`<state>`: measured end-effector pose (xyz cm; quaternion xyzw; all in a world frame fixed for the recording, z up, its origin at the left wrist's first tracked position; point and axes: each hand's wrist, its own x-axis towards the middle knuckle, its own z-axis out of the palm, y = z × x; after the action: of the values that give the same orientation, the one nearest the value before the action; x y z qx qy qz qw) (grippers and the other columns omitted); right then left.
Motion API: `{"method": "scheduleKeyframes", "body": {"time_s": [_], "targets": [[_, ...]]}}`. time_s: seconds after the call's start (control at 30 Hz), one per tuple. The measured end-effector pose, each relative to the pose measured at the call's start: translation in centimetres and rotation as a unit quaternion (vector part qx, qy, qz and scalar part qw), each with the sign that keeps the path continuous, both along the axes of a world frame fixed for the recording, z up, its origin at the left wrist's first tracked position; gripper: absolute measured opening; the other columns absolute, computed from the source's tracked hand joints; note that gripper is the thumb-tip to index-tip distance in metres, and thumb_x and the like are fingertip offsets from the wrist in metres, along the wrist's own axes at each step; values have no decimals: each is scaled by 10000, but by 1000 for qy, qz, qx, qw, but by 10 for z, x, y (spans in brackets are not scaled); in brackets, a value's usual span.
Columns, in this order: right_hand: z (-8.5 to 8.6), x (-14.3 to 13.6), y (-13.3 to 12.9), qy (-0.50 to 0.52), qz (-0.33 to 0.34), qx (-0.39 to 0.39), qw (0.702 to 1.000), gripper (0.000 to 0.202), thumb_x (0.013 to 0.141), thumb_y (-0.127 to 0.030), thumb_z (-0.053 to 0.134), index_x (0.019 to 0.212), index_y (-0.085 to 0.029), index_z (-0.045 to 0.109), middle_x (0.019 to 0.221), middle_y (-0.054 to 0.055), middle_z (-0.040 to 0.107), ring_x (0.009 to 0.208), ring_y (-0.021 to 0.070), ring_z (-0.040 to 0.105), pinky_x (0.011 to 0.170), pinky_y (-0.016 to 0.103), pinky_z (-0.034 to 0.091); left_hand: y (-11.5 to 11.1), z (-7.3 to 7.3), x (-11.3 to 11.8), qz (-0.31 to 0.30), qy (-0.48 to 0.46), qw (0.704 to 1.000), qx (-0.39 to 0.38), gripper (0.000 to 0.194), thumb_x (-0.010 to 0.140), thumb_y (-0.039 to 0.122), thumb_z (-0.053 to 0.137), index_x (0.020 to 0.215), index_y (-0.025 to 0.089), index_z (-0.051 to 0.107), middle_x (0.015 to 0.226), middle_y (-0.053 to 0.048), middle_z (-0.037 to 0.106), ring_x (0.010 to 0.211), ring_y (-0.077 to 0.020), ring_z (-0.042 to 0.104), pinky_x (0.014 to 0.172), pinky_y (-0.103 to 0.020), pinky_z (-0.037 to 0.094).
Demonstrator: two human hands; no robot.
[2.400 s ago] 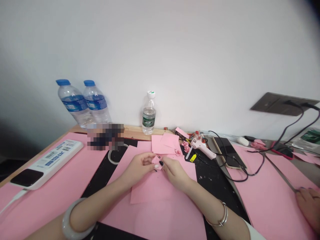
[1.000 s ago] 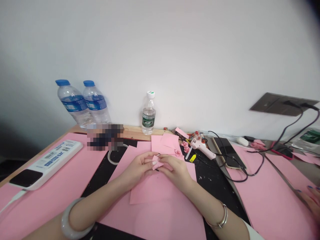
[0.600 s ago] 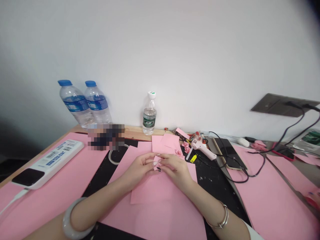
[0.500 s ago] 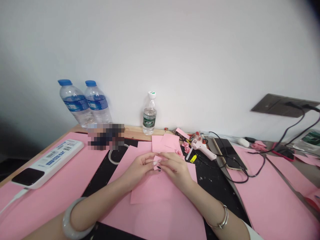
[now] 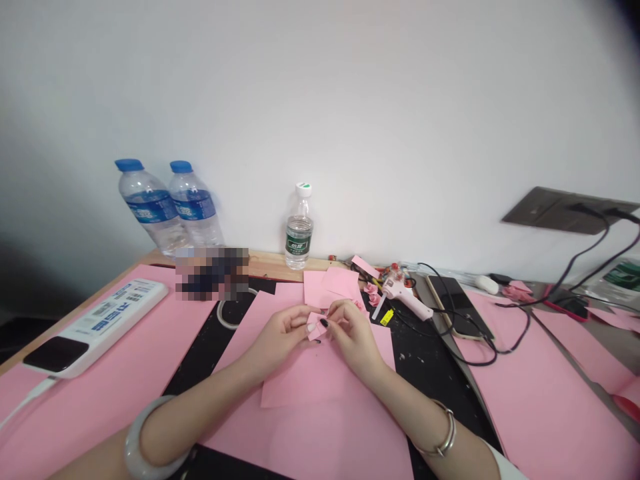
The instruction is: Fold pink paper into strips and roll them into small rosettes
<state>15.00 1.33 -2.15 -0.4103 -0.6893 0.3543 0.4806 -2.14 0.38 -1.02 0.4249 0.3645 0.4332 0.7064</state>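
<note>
Two blue-capped bottles stand at the far left of the bench, behind a white device lying on pink paper. Next comes the left hand, its fingers curled and its pale-nailed thumb pressed on a small folded pink piece. That piece is between the two hands, above a loose pink sheet; whether it touches the sheet cannot be told.

The right hand shows the change. A moment ago its fingers lay flatter across the piece; now they are bent and raised, and a dark-nailed tip bears on the piece's right side. Both hands are closed on it, the left seeming to steady it while the right has shifted its hold, which leaves more of the folded face in view. Exactly how the folds run is too small to make out.

Just beyond the right hand lie pink paper roses, then a pale glue gun with its cable. Farther right rests a phone, near a white case. Neither hand touches these.
</note>
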Motion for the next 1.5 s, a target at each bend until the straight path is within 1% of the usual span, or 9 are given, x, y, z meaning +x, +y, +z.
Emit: {"method": "scheduleKeyframes", "body": {"time_s": [0.17,0.33,0.5,0.7,0.97,1.1,1.2,1.33,1.5], "targets": [[-3,0,1,-16,-9,-12,1000,163,838,-166,523,706,-218,444,783,35,534,696,174,526,578,282,429,0,-1,1,2,7,1000,0,303,713,279,766,967,164,650,885,-59,725,869,-202,666,759,-309,540],[-1,0,1,-44,-17,9,999,167,839,-165,507,705,-220,424,735,23,517,660,169,496,574,283,395,0,2,1,1,13,1000,-6,340,693,309,781,962,159,638,833,-45,707,821,-199,666,743,-329,549],[1,-1,-2,-65,-20,26,997,170,841,-156,494,700,-218,423,727,19,503,631,161,482,545,274,377,-3,7,2,9,34,999,-18,396,641,305,814,958,151,634,824,-43,700,779,-190,662,676,-309,557],[2,-2,-5,-80,-12,26,996,172,853,-178,505,702,-215,430,717,15,500,600,150,473,513,267,378,-4,7,2,20,44,999,-19,336,663,325,791,903,146,637,770,-34,689,750,-195,664,649,-328,570],[-1,-3,-3,-38,-24,-42,998,155,832,-191,531,721,-227,428,637,-24,487,516,133,465,461,252,390,-4,11,2,22,51,998,-21,312,659,308,774,884,151,627,788,-56,710,763,-216,680,675,-351,560],[2,-1,-2,-14,8,-90,996,172,907,-293,466,753,-231,421,567,-39,487,467,140,470,455,261,386,-3,10,1,25,61,998,-21,312,673,300,756,914,151,628,833,-70,720,806,-229,682,689,-354,558],[5,0,-2,-34,38,-94,994,219,938,-336,426,749,-225,424,572,-27,514,490,145,493,481,263,391,-3,9,0,30,59,998,-24,301,677,293,754,911,153,626,791,-51,711,779,-212,678,686,-340,558],[5,1,-1,-89,43,-75,992,191,895,-253,476,716,-223,419,577,-38,489,521,141,475,488,245,368,-2,9,-1,32,51,998,-27,301,676,299,760,900,150,624,757,-37,699,754,-198,671,670,-320,557],[5,1,-1,-137,32,-41,989,241,890,-176,420,656,-226,391,566,-33,472,529,142,438,495,242,340,-1,8,-1,33,55,998,-22,306,663,291,770,897,151,632,726,-24,685,735,-195,667,652,-311,555]]}}
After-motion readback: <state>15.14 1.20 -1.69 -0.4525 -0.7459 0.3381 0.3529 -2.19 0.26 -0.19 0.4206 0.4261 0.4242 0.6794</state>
